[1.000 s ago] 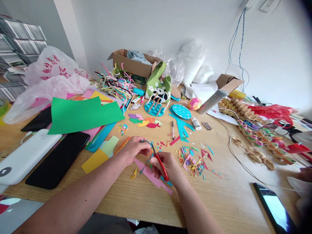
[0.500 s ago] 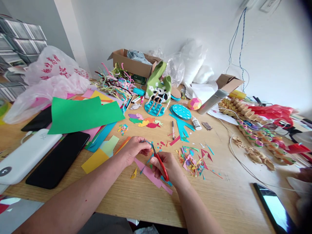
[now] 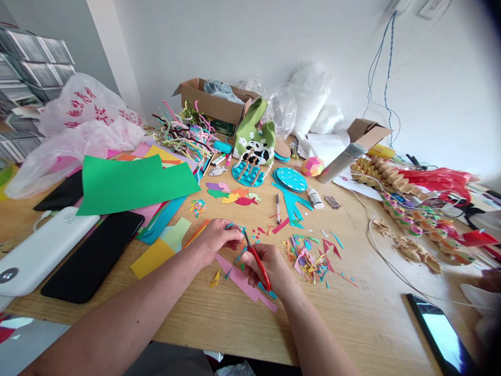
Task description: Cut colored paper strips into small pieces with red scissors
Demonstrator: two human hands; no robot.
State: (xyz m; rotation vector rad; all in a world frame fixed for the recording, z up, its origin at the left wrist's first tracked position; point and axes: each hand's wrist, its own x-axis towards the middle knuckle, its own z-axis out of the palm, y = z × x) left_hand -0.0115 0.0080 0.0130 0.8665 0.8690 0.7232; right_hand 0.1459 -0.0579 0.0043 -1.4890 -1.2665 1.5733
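My right hand (image 3: 268, 266) is closed round the red handles of a pair of scissors (image 3: 260, 267), blades pointing up and left. Pinched in my left hand (image 3: 219, 240) is a small piece of blue paper (image 3: 230, 225), mostly hidden by the fingers; the blade tips meet its edge. Under and beside the hands lie a pink paper strip (image 3: 245, 284) and a yellow scrap (image 3: 215, 279). Small red dots (image 3: 258, 230) of paper lie just beyond the blades. Farther back are several coloured paper fish (image 3: 235, 196). A heap of paper scraps (image 3: 311, 261) sits right of my right hand.
Green paper (image 3: 136, 183), a white power bank (image 3: 43, 250) and a black phone (image 3: 94, 256) lie at left. A marker (image 3: 277, 209), glue bottle (image 3: 314, 198) and blue discs (image 3: 291, 179) stand mid-table. Another phone (image 3: 440, 334) and a white cable (image 3: 385, 261) are at right.
The blue paper between my left fingers has turned slightly, showing a brighter side. Both hands and the scissors stay in nearly the same place.
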